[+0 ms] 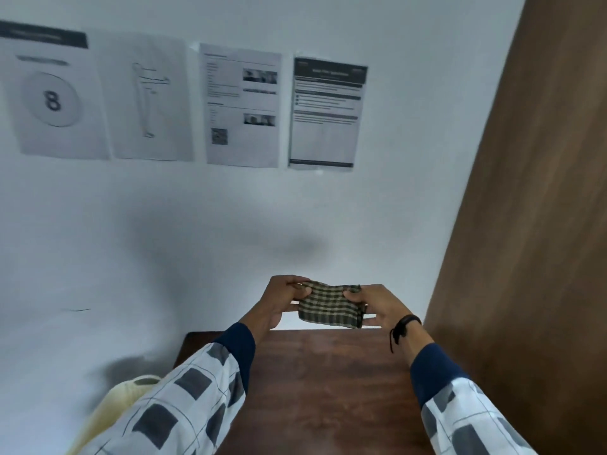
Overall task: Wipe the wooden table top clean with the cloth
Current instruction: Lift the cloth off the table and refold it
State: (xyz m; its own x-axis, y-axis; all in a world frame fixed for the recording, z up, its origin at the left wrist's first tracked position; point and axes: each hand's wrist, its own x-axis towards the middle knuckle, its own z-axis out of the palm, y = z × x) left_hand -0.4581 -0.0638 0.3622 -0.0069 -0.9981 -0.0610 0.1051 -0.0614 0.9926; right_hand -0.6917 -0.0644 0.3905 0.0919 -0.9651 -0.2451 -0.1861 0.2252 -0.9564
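A small checked cloth (pixel 328 307), dark green and cream, hangs folded in the air above the far edge of the dark wooden table top (pixel 328 389). My left hand (pixel 282 300) pinches its left end between thumb and fingers. My right hand (pixel 377 305) pinches its right end, with a black cord round that wrist. The cloth is held taut between both hands and does not touch the wood. Both forearms reach over the table in checked sleeves with navy cuffs.
A white wall (pixel 197 241) stands right behind the table, with several printed sheets (pixel 243 106) stuck on it. A tall brown wooden panel (pixel 532 208) borders the table's right side. A pale yellow object (pixel 131 395) lies low to the left of the table.
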